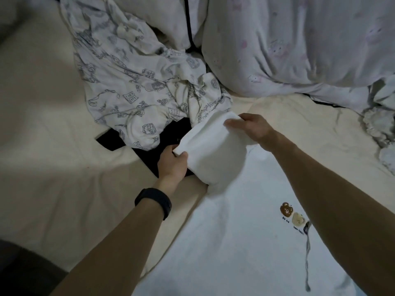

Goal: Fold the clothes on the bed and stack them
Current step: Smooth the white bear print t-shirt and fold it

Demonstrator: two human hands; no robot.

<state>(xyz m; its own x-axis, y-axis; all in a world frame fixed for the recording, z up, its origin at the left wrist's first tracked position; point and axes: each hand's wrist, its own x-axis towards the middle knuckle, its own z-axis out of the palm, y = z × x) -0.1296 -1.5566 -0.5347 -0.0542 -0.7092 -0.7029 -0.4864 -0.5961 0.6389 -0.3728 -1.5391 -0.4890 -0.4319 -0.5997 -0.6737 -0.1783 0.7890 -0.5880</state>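
Note:
A white T-shirt (235,231) with small bear prints lies spread on the cream bed sheet (53,167) in front of me. One sleeve (213,152) is lifted off the bed. My left hand (172,164) pinches the sleeve's near corner, and my right hand (252,127) grips its far corner. A black garment (154,154) lies flat under the sleeve and my left hand. A crumpled white garment with grey drawings (132,86) lies behind it, partly covering the black one.
A bunched pale duvet with pink animal prints (299,43) fills the back right. A black-trimmed pillow (171,20) is at the back. Ruffled fabric (380,129) sits at the right edge. A grey cord (307,253) lies on the shirt.

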